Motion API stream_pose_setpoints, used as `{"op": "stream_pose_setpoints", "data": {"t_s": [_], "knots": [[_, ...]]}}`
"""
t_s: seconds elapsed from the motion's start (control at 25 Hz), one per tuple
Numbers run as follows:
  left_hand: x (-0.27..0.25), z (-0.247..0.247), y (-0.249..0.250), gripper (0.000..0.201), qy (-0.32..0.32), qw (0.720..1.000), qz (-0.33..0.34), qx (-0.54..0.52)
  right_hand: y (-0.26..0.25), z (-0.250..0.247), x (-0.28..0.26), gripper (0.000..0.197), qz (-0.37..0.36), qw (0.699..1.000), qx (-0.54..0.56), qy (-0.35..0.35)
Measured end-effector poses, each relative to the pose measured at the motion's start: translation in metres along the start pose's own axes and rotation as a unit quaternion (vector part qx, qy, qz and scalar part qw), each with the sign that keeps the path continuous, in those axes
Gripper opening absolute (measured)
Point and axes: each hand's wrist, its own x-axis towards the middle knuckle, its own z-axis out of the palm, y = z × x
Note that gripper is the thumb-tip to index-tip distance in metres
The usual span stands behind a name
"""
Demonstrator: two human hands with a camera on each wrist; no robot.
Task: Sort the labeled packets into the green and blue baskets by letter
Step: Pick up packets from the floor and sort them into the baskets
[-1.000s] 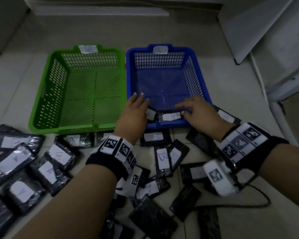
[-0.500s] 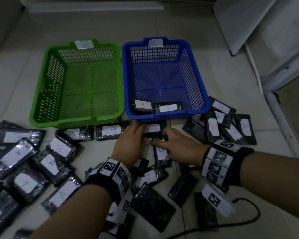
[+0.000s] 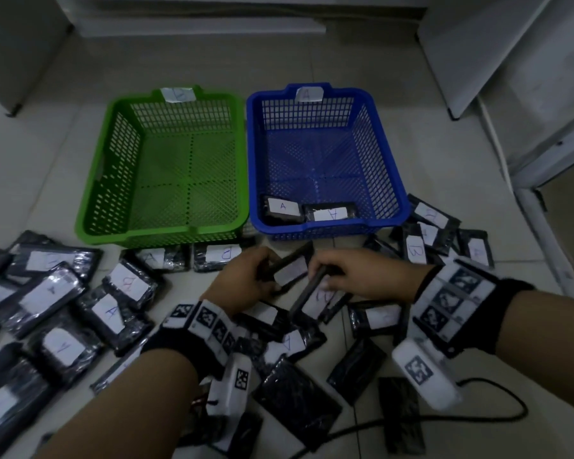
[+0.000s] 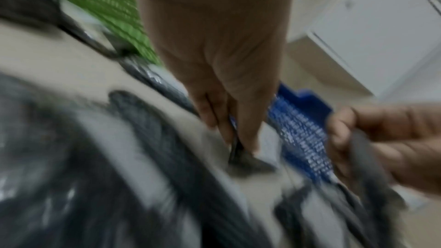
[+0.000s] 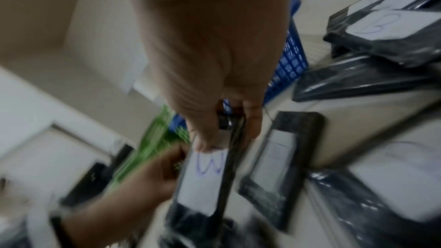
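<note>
The green basket [image 3: 96,207] holds nothing, and beside it the blue basket [image 3: 391,180] holds two packets labeled A [image 3: 283,207]. In front of them, my left hand [image 3: 246,276] grips a black packet [image 3: 290,271] with a white label, tilted off the floor. My right hand [image 3: 355,276] pinches the top edge of another black packet [image 3: 318,299]. In the right wrist view that packet [image 5: 205,182] shows a B on its label. The left wrist view is blurred; my left hand's fingers [image 4: 229,120] pinch a dark packet edge [image 4: 238,157].
Many black packets with white A or B labels lie scattered on the tiled floor: a pile at the left [image 3: 47,293], several in front [image 3: 295,392], a cluster at the right [image 3: 438,233]. A black cable [image 3: 478,412] runs near my right wrist. White cabinets [image 3: 511,61] stand at the right.
Both hands left the blue basket, where two A packets now lie, came down to the floor pile, and each has lifted a packet by its edge.
</note>
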Motion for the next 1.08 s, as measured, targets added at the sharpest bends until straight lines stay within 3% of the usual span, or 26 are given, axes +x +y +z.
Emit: {"op": "stream_pose_setpoints", "data": {"t_s": [0.12,0.28,0.36,0.44,0.56,0.64,0.8,0.96,1.04,1.08], "knots": [[-0.014,-0.039,-0.007,0.026,-0.040,0.990,-0.006,-0.132,-0.026,-0.023,0.017,0.014,-0.029,0.990,0.132,0.050],[-0.039,-0.100,-0.013,0.022,-0.017,0.946,-0.094,-0.311,-0.067,-0.035,0.061,0.016,-0.045,0.938,0.313,0.142],[-0.052,-0.133,-0.024,0.025,0.032,0.935,-0.098,-0.339,-0.088,-0.036,0.091,0.022,-0.039,0.916,0.361,0.168],[-0.060,-0.161,-0.040,0.031,0.138,0.923,-0.079,-0.351,-0.102,-0.035,0.116,0.030,-0.024,0.907,0.364,0.209],[-0.060,-0.180,-0.071,0.028,0.324,0.894,-0.076,-0.301,-0.113,-0.027,0.147,0.026,0.001,0.933,0.243,0.266],[-0.051,-0.177,-0.084,0.034,0.382,0.893,-0.103,-0.213,-0.115,-0.020,0.158,0.016,-0.013,0.957,0.107,0.268],[-0.032,-0.163,-0.092,0.033,0.400,0.908,-0.115,-0.048,-0.117,-0.003,0.166,0.013,-0.017,0.970,-0.030,0.239],[-0.022,-0.149,-0.106,0.040,0.327,0.935,-0.117,0.073,-0.118,0.003,0.170,0.027,0.053,0.982,-0.144,0.113],[-0.025,-0.141,-0.111,0.041,0.320,0.937,-0.102,0.091,-0.117,0.008,0.162,0.031,0.024,0.973,-0.195,0.121],[-0.029,-0.138,-0.111,0.039,0.339,0.932,-0.082,0.098,-0.117,0.013,0.154,0.030,-0.014,0.969,-0.181,0.167]]}}
